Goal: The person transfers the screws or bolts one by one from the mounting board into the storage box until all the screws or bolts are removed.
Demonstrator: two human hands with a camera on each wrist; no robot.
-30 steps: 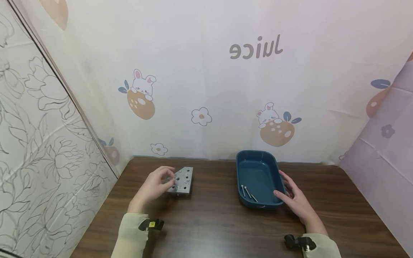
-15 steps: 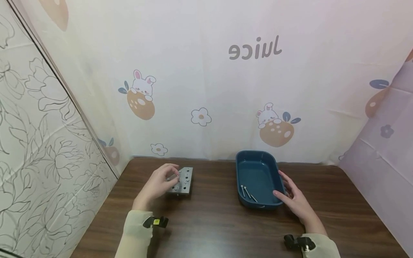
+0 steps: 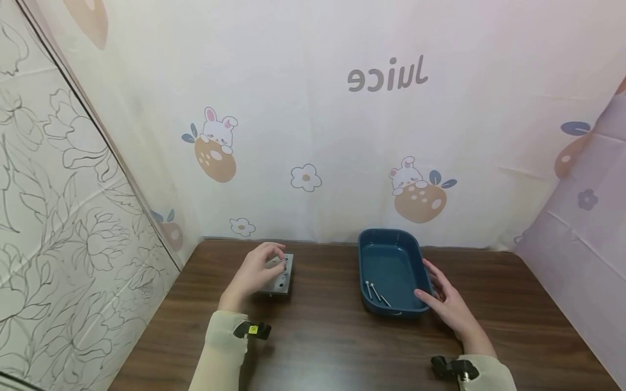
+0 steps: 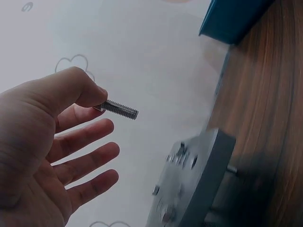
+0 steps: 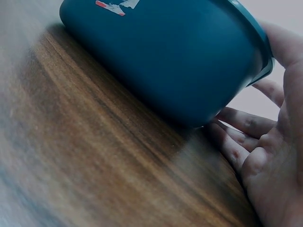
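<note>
My left hand (image 3: 255, 276) pinches a metal bolt (image 4: 121, 110) between thumb and forefinger, the threaded end pointing out and the other three fingers spread. It hovers over a grey metal plate (image 3: 282, 284) with several holes, covering much of it in the head view. In the left wrist view the plate (image 4: 201, 165) appears apart from the bolt, with metal ends sticking out of its face and underside. My right hand (image 3: 451, 308) holds the right side of a dark blue tray (image 3: 391, 263), thumb over the rim and fingers along the outer wall.
Several loose bolts (image 3: 375, 292) lie in the tray's near left corner. Both tray and plate are on a brown wooden table (image 3: 323, 326). A printed curtain (image 3: 313, 119) hangs along the table's back edge, and a floral panel (image 3: 73, 217) stands at the left.
My left hand has moved to the right and slightly away from me, passing across the plate and hiding more of it. The right hand and the tray stay where they were.
</note>
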